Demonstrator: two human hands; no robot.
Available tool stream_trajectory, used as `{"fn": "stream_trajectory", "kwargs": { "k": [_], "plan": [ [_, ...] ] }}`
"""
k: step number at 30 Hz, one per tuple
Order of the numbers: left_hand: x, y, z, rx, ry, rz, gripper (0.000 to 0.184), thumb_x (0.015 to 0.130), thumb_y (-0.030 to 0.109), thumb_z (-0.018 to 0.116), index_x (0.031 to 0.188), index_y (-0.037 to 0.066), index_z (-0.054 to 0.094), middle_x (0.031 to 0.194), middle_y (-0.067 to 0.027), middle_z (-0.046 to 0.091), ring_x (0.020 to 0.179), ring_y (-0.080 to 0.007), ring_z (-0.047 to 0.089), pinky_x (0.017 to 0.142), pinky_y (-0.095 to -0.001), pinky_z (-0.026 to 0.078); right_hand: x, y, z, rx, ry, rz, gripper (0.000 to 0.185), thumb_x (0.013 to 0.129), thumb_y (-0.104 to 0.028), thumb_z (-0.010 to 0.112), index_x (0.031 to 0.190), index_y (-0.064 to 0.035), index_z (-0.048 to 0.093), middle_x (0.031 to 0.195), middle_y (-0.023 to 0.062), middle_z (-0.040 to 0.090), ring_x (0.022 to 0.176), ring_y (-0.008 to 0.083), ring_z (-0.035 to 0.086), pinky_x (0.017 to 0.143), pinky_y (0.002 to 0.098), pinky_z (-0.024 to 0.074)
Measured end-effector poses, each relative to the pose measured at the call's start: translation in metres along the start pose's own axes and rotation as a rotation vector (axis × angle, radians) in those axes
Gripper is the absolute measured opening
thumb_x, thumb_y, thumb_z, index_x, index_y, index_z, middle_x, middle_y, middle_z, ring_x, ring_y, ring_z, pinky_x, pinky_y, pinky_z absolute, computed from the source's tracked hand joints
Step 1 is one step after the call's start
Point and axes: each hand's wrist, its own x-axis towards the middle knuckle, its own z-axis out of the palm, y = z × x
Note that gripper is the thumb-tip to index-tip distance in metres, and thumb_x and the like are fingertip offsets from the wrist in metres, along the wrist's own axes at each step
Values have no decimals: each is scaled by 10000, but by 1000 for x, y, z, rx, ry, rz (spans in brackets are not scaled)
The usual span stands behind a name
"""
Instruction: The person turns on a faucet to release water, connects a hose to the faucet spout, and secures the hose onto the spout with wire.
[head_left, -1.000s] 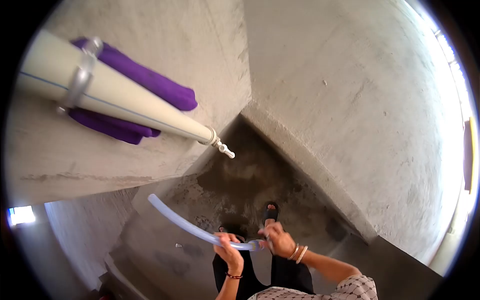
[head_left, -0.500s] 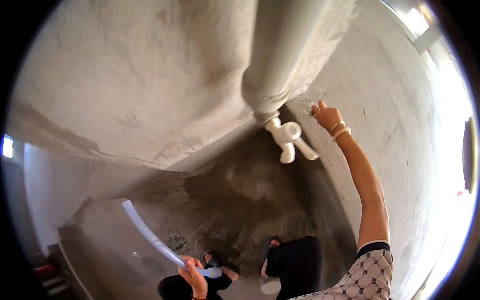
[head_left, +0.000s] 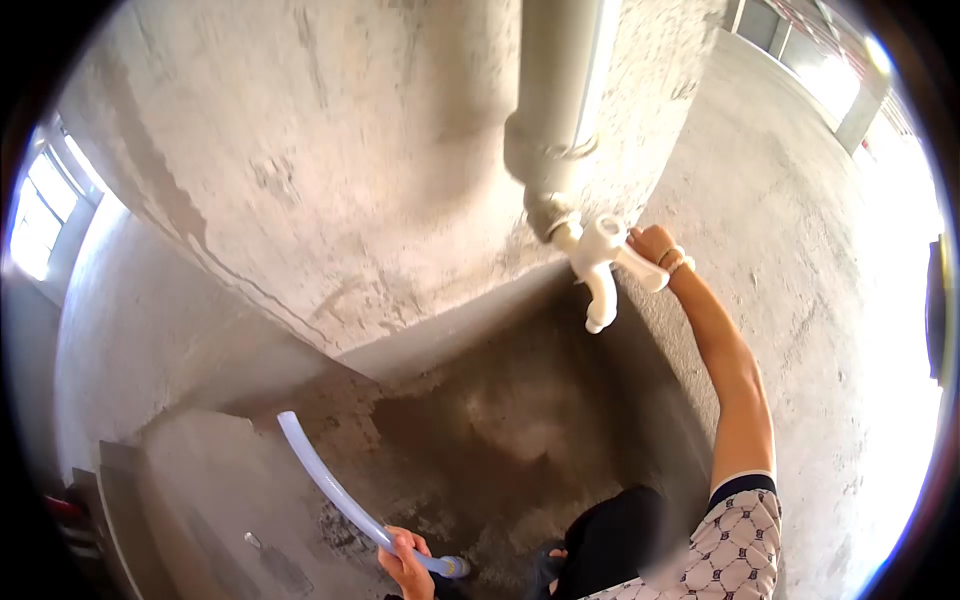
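A pale, translucent hose is in my left hand, whose fingers wrap round it near its lower end. A fitting sits at that end, and the free end curves up to the left. A white plastic tap sticks out from the bottom of a thick vertical pipe. My right hand is close behind the tap's lever, by the column's edge and the basin ledge. The tap partly hides its fingers, and I cannot tell whether it touches the lever.
A concrete column rises behind the pipe. Below the tap lies a sunken basin floor with a dark damp patch. The basin's rough ledge runs along the right. A small pale object lies at lower left.
The view has shifted, so the tap appears further right and closer to my right hand, its lever now overlapping the fingers. My left hand with the hose appears slightly lower and further right.
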Motion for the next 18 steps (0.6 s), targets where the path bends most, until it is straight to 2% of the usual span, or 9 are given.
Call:
{"fn": "stream_trajectory", "kwargs": {
  "k": [1, 2, 5, 9, 11, 13, 15, 17, 18],
  "plan": [
    [3, -1, 4, -26, -17, -16, 359, 938, 347, 489, 737, 66, 393, 663, -31, 373, 480, -125, 424, 416, -241, 339, 2, -3, 14, -20, 47, -18, 157, 842, -191, 557, 876, -104, 683, 871, 92, 671, 775, 238, 676, 623, 355, 543],
    [2, 22, 15, -16, -84, 10, 243, 947, 241, 526, 781, 88, 435, 624, 11, 395, 479, -82, 356, 433, -237, 289, 3, -7, 22, -17, 26, 1, 157, 842, -187, 556, 870, -101, 684, 868, 87, 673, 786, 237, 677, 624, 352, 544],
    [9, 21, 17, 14, -100, 35, 249, 963, 245, 490, 776, 89, 436, 617, 14, 375, 480, -78, 344, 436, -235, 298, 9, -12, 24, 0, -4, 9, 154, 842, -162, 550, 834, -88, 684, 864, 88, 676, 806, 237, 680, 616, 345, 546],
    [13, 21, 26, 89, -117, 68, 241, 975, 220, 457, 778, 81, 437, 622, 1, 387, 501, -94, 370, 461, -244, 326, 4, -17, 45, 89, 119, 180, 139, 843, -135, 543, 843, -100, 678, 846, 93, 660, 781, 238, 674, 606, 357, 546],
    [13, 26, 35, 111, -145, 76, 238, 978, 207, 445, 781, 73, 437, 641, -7, 400, 508, -103, 377, 475, -247, 336, -15, -29, 25, 325, 366, 359, 148, 848, -172, 563, 925, -95, 663, 893, 103, 644, 746, 267, 662, 593, 368, 538],
    [11, 29, 44, 64, -213, 89, 237, 978, 206, 441, 784, 70, 438, 663, -11, 412, 509, -106, 378, 480, -244, 341, -65, -52, -41, 773, 550, 312, 258, 846, -241, 599, 1050, -84, 624, 944, 116, 613, 708, 298, 632, 596, 375, 515],
    [14, 20, 52, 55, -225, 103, 237, 974, 216, 449, 787, 71, 439, 673, -13, 416, 509, -103, 378, 484, -242, 345, -105, -70, -89, 1209, 636, 107, 407, 846, -304, 624, 1181, -78, 576, 933, 102, 564, 725, 258, 596, 629, 350, 481],
    [16, 14, 57, -35, -211, 62, 323, 933, 305, 490, 745, 57, 403, 678, -41, 389, 487, -141, 440, 425, -253, 359, -138, -80, -130, 1596, 538, -147, 454, 862, -287, 624, 1252, -75, 534, 878, 80, 531, 772, 194, 549, 672, 313, 454],
    [15, 18, 62, -48, -205, 45, 300, 928, 278, 486, 751, 49, 408, 699, -54, 404, 495, -153, 448, 435, -263, 369, -147, -83, -144, 1663, 462, -221, 466, 863, -275, 626, 1266, -63, 523, 875, 73, 530, 789, 175, 534, 689, 298, 446]
  ]
}}
